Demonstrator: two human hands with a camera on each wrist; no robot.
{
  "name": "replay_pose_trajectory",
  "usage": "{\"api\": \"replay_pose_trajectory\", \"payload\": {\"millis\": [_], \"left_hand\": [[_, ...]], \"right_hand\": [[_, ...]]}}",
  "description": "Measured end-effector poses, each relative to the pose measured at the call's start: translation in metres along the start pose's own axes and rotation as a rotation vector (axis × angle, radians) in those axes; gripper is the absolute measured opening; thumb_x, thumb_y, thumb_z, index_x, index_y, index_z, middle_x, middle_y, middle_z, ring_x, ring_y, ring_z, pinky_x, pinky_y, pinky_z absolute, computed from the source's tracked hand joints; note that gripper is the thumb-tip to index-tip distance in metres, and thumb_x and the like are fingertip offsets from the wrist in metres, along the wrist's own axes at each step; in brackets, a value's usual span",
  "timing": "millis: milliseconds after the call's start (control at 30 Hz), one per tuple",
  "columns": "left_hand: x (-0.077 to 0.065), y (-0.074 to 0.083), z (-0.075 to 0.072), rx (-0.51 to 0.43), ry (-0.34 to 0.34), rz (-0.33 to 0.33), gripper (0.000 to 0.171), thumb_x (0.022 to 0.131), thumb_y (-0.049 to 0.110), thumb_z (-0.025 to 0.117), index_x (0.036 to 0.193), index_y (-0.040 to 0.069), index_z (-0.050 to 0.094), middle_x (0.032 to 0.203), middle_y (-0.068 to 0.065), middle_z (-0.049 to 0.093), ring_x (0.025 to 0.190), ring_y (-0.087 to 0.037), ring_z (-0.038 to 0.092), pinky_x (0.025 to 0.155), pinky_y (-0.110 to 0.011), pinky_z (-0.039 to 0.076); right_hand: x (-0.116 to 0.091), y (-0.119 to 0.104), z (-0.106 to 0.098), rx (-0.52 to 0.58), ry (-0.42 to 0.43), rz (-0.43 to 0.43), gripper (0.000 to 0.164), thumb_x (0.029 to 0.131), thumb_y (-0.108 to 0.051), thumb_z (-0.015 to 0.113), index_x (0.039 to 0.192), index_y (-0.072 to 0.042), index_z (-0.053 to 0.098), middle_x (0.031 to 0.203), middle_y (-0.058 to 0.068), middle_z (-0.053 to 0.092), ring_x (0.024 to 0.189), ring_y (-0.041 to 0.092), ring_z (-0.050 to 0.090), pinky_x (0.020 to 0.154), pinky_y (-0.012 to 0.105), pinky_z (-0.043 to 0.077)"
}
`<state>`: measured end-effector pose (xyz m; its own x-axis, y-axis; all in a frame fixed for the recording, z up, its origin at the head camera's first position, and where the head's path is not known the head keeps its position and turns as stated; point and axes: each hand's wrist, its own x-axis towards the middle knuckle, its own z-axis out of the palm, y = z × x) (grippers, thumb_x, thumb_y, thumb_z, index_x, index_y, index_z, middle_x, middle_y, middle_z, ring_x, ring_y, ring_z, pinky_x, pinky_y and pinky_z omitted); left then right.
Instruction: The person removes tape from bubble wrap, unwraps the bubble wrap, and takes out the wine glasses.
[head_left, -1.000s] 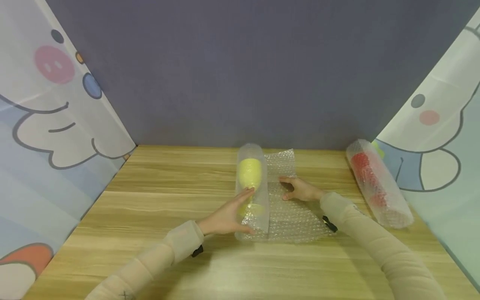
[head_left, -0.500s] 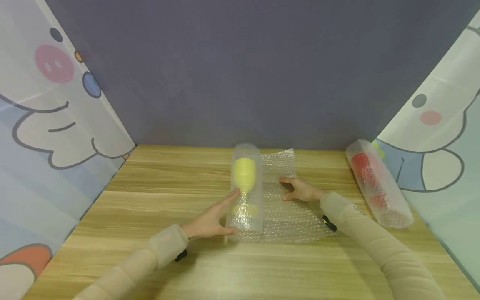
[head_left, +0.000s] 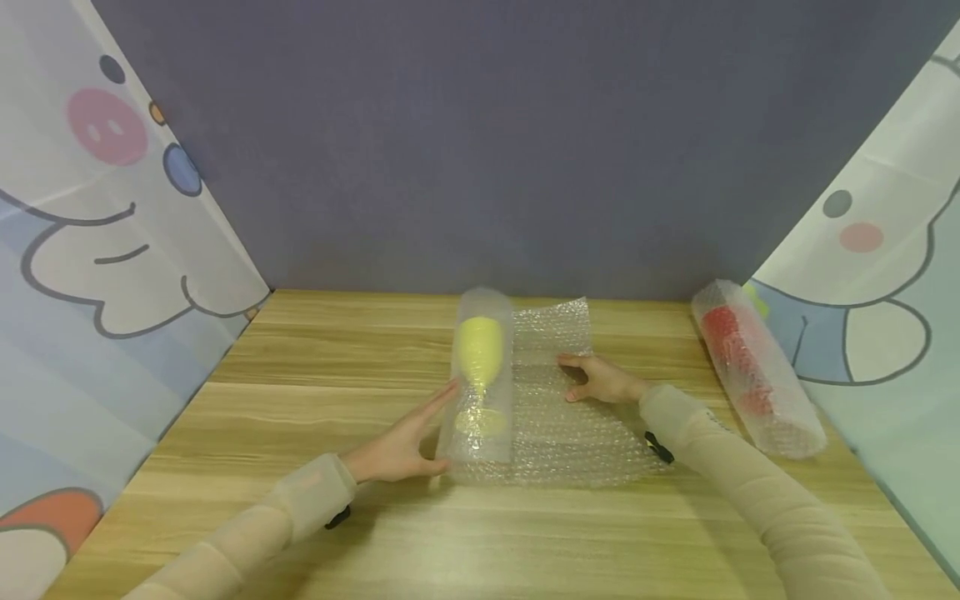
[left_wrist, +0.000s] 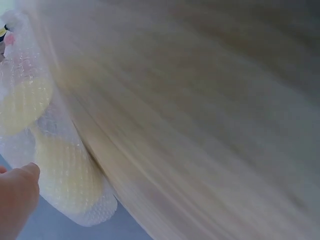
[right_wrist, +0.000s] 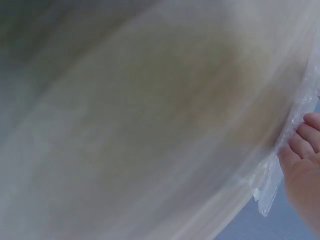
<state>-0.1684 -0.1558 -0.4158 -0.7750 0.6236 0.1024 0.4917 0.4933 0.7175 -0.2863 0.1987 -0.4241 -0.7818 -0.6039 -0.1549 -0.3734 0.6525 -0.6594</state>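
Observation:
A yellow goblet (head_left: 481,348) lies inside a roll of bubble wrap (head_left: 485,302) at mid-table, its bowl toward the back wall. Along the roll's left side, my left hand (head_left: 401,446) touches it with fingers and thumb spread. The left wrist view shows the wrapped goblet's bowl and base through the bubbles, with part of the hand (left_wrist: 19,195) beside them. To the right of the roll, the wrap continues as a flat sheet (head_left: 555,442). My right hand (head_left: 606,382) rests on that sheet, fingers loosely extended; the right wrist view shows its fingers against the plastic.
Another bubble-wrap roll (head_left: 757,367), with red contents, lies slanted at the table's right edge. A grey wall (head_left: 487,150) rises behind the wooden table (head_left: 337,358). Cartoon-printed curtains (head_left: 172,267) flank both sides.
My left hand and the wrapped goblet have moved left together. More flat bubble wrap shows between the roll and my right hand, which has stayed in place.

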Motion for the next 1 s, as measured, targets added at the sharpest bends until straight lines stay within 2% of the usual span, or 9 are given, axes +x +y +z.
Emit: {"api": "replay_pose_trajectory", "payload": {"millis": [300,500,800,1000], "left_hand": [[-0.009,-0.002,-0.005,-0.016,0.028,-0.059,0.106,0.071,0.009,0.075,0.149,0.017,0.003,0.155,-0.009,0.003,0.139,-0.034,0.011,0.109,-0.055,0.02],[-0.018,-0.003,-0.008,-0.057,0.058,-0.06,0.104,0.073,0.005,0.072,0.149,0.018,0.002,0.155,-0.012,0.003,0.139,-0.037,0.012,0.107,-0.059,0.019],[-0.027,-0.005,-0.011,-0.155,0.096,-0.107,0.099,0.077,0.002,0.067,0.148,0.027,0.002,0.155,-0.011,-0.001,0.135,-0.044,0.018,0.103,-0.055,0.032],[-0.031,-0.004,-0.012,-0.179,0.127,-0.13,0.1,0.078,0.006,0.068,0.147,0.033,0.002,0.155,-0.012,-0.001,0.134,-0.045,0.02,0.103,-0.059,0.028]], "right_hand": [[-0.002,0.002,0.001,-0.003,-0.004,0.004,0.077,0.079,-0.019,0.068,0.141,0.005,0.027,0.147,0.024,0.023,0.135,0.041,0.02,0.11,0.053,0.021],[0.0,0.001,-0.001,-0.05,-0.007,-0.009,0.077,0.079,-0.02,0.068,0.14,0.005,0.028,0.147,0.023,0.024,0.135,0.041,0.021,0.11,0.053,0.022],[0.001,-0.001,-0.002,-0.069,-0.012,0.021,0.079,0.079,-0.022,0.069,0.142,0.001,0.028,0.148,0.02,0.025,0.135,0.039,0.023,0.11,0.051,0.024],[-0.001,-0.003,-0.001,-0.09,-0.008,0.017,0.078,0.079,-0.023,0.068,0.141,0.001,0.029,0.148,0.019,0.025,0.135,0.038,0.023,0.111,0.051,0.023]]}}
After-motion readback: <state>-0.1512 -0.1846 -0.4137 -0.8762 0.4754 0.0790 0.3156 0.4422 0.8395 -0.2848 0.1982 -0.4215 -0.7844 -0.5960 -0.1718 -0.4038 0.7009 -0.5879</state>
